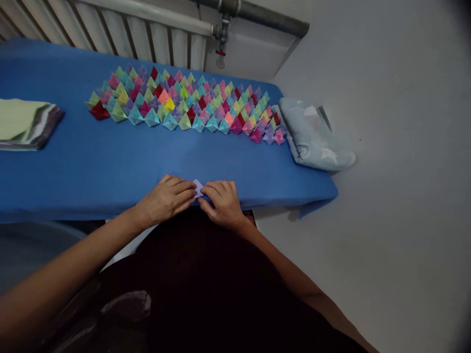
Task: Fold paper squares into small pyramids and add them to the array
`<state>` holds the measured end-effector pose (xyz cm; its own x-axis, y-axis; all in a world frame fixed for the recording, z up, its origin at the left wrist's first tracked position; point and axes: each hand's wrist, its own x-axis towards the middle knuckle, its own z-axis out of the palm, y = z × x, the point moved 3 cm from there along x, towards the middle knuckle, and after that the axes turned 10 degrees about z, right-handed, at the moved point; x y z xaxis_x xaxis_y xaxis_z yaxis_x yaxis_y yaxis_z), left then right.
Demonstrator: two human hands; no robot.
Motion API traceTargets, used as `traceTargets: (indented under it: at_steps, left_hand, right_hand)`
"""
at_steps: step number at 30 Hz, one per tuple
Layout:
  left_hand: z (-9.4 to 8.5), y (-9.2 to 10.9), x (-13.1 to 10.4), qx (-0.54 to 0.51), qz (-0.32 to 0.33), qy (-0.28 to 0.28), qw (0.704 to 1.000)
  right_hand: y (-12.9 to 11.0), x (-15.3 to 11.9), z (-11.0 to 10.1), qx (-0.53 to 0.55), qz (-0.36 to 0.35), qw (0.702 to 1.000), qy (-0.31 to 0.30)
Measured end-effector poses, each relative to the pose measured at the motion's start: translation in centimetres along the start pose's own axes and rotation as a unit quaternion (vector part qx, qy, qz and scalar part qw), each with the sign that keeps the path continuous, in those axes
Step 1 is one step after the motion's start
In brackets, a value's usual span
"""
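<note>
A small piece of folded lilac paper [198, 188] is at the front edge of the blue-covered table, between my two hands. My left hand [170, 196] pinches its left side, and my right hand [222, 202] has its fingertips closed on the right side. The fingers cover much of the paper, so its full shape is hidden. Beyond the hands, several rows of folded paper boats [170, 120] in pink, green, blue, purple, red and yellow stand close together on the cloth.
A stack of paper sheets [18, 120], pale green on top, lies at the left. A folded grey-blue patterned cloth [316, 137] sits at the table's right end, near the wall [397, 147]. Behind the blue tablecloth [110, 162] are a white radiator [140, 37] and a pipe valve [222, 34].
</note>
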<state>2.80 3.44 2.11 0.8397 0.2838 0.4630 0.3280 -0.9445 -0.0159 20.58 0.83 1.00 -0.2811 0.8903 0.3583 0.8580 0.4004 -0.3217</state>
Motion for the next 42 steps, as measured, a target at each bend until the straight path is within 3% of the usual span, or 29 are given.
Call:
traceTargets:
  at_steps: [6, 17, 27, 35, 42]
  left_hand:
    - [0.17, 0.10, 0.03, -0.001, -0.024, 0.005, 1.000]
    - [0.30, 0.47, 0.47, 0.047, -0.009, 0.010, 0.999]
    - [0.20, 0.55, 0.25, 0.036, -0.019, 0.021, 0.999]
    - [0.31, 0.22, 0.15, -0.019, -0.078, 0.039, 0.996]
    - [0.41, 0.12, -0.07, -0.033, -0.123, 0.032, 0.991]
  right_hand:
    - [0.06, 0.04, 0.09, -0.015, 0.005, 1.000, -0.021]
    - [0.24, -0.11, 0.05, -0.018, -0.009, 1.000, -0.019]
    - [0.09, -0.10, 0.04, 0.000, 0.015, 1.000, 0.010]
    - [0.30, 0.13, 0.11, 0.001, 0.021, 1.000, 0.016]
    - [0.40, 0.57, 0.03, 0.029, 0.073, 0.997, -0.004]
